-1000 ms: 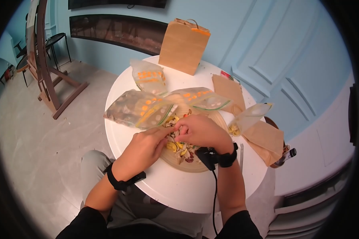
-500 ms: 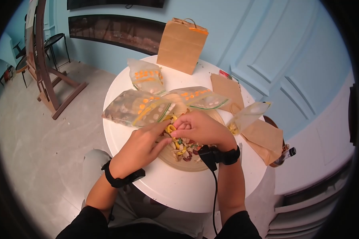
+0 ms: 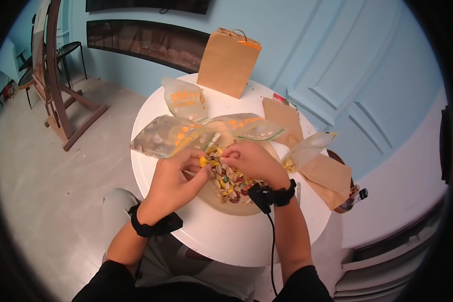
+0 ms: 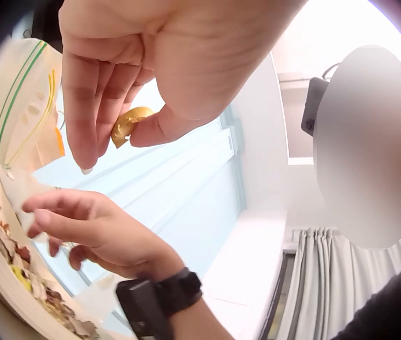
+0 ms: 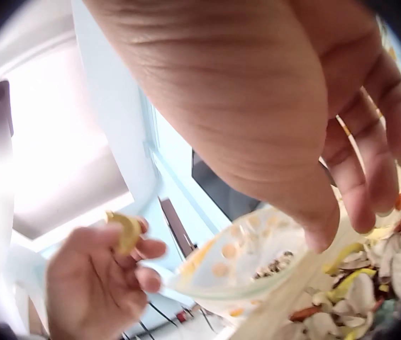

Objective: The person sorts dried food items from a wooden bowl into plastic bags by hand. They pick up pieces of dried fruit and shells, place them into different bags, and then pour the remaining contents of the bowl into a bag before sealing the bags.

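Between thumb and fingers, the left hand point(image 3: 173, 182) pinches a curled yellow piece point(image 3: 204, 161), which also shows in the left wrist view point(image 4: 128, 126) and the right wrist view point(image 5: 126, 232). The right hand point(image 3: 251, 160) hovers over the mixed dried pieces point(image 3: 229, 185) with its fingers loosely bent. In the right wrist view its fingertips point(image 5: 370, 219) are apart, nothing visible between them, just above pale slices and yellow strips point(image 5: 349, 283). The pieces lie heaped on a round wooden plate point(image 3: 214, 202) at the middle of the table.
Zip bags point(image 3: 161, 136) with orange dots lie behind the plate, another bag point(image 3: 309, 148) to its right. A paper bag point(image 3: 229, 63) stands at the back of the white table point(image 3: 211, 246). Flat paper bags point(image 3: 329, 178) lie at the right. A wooden easel point(image 3: 60, 95) stands at left.
The left hand has drawn back slightly from the heap, and the yellow piece now shows raised in its fingers. The right hand has parted from the left.
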`<control>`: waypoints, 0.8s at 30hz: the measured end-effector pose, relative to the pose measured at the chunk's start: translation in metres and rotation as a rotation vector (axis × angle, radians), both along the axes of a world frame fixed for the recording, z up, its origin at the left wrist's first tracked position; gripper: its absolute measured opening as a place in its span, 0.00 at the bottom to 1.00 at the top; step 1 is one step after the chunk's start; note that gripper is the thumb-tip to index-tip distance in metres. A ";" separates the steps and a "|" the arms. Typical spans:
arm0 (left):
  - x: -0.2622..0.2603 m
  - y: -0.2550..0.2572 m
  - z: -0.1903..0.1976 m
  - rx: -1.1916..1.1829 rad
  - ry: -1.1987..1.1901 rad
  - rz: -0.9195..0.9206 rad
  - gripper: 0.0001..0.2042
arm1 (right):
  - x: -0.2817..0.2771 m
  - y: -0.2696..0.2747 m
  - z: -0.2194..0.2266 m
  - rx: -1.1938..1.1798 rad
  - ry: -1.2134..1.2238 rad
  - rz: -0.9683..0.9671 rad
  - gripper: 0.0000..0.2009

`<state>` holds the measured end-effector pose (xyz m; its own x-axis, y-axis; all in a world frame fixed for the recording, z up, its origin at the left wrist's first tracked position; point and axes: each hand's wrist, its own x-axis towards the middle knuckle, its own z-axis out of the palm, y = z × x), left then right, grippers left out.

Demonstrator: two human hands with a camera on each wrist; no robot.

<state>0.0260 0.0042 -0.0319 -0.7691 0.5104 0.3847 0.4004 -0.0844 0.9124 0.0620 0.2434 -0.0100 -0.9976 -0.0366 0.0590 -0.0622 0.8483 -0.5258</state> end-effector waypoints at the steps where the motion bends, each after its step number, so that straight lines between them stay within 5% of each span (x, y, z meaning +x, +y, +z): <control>1: 0.000 -0.001 -0.001 0.032 -0.051 -0.033 0.10 | -0.004 -0.004 -0.005 0.068 -0.029 0.006 0.12; 6: 0.001 -0.010 0.010 0.203 -0.579 -0.355 0.07 | -0.020 -0.036 -0.002 0.386 -0.246 0.014 0.11; 8: -0.006 -0.010 0.000 0.234 -0.705 -0.430 0.05 | -0.019 -0.030 -0.017 0.429 -0.148 0.023 0.10; 12: -0.014 0.002 -0.021 0.048 -0.316 -0.279 0.06 | -0.018 -0.018 -0.018 0.478 -0.142 0.082 0.12; 17: -0.009 0.005 -0.020 -0.235 0.180 -0.092 0.10 | -0.009 -0.016 -0.003 0.202 -0.143 -0.120 0.15; 24: -0.006 0.012 -0.020 -0.229 0.200 -0.029 0.18 | 0.008 -0.021 -0.004 -0.225 -0.028 -0.173 0.15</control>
